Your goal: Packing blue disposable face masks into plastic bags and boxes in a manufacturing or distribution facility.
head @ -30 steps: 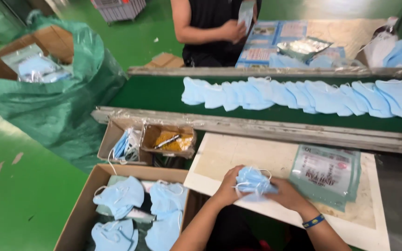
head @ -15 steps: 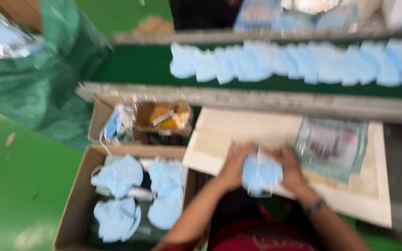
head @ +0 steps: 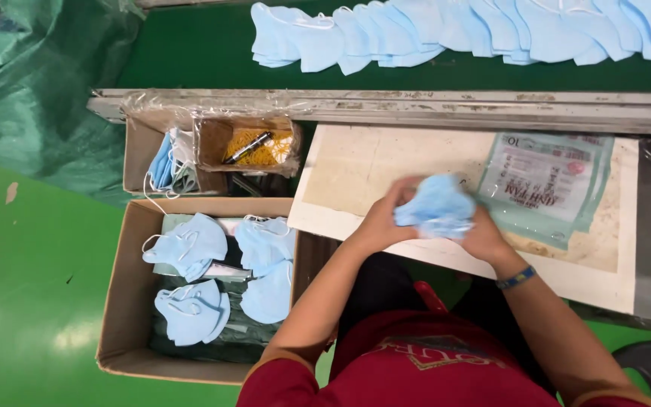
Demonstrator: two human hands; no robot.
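Blue mask bundle (head: 437, 207) gripped between both my hands over pale board (head: 356, 169): left hand (head: 382, 218) clasping its left side, right hand (head: 482, 234) clasping its right. Just beside, right: clear printed pouches (head: 544, 181). Left: cardboard box (head: 118, 301) holding loose masks (head: 190, 245). Farther: green belt (head: 190, 53), overlapping mask row (head: 453, 30).

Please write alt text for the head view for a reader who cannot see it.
Both hands, left hand and right hand, hold a blue mask over a board. Clear packets lie beside them; more masks fill a box and line a belt.
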